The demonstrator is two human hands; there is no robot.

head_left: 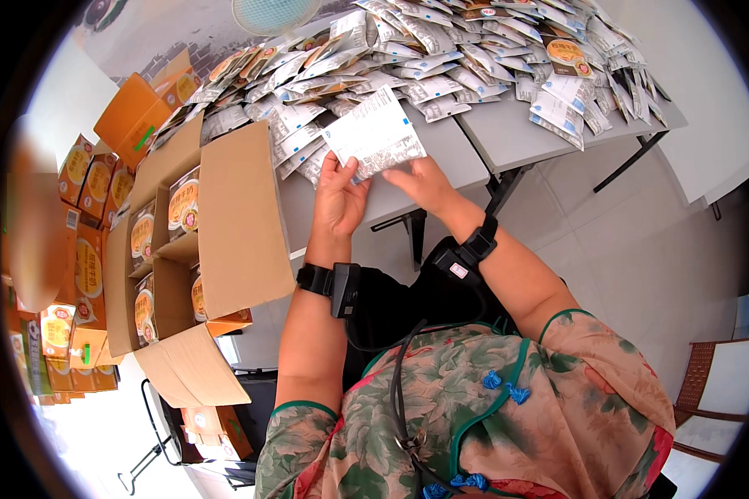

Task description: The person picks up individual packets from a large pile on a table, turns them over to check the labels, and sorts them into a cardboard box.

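A white, flat packet (373, 131) with printed panels is held up over the near edge of the grey table (479, 170). My left hand (341, 195) grips its lower left corner, thumb in front, and my right hand (424, 185) holds its lower right, fingers partly behind it. Beyond the packet lies a big heap of similar white packets (433, 87), with some brown-and-orange fronts showing. To my left stands an open cardboard carton (235, 216) with dividers, holding several packets (183, 200) with orange printed fronts.
Orange cartons (87, 274) are stacked at the far left, with another orange box (131, 118) behind the open carton. A black folding frame (154, 449) stands lower left, a woven-and-white folding screen (716, 378) lower right. Dark table legs (628, 162) rise from the tiled floor (574, 204).
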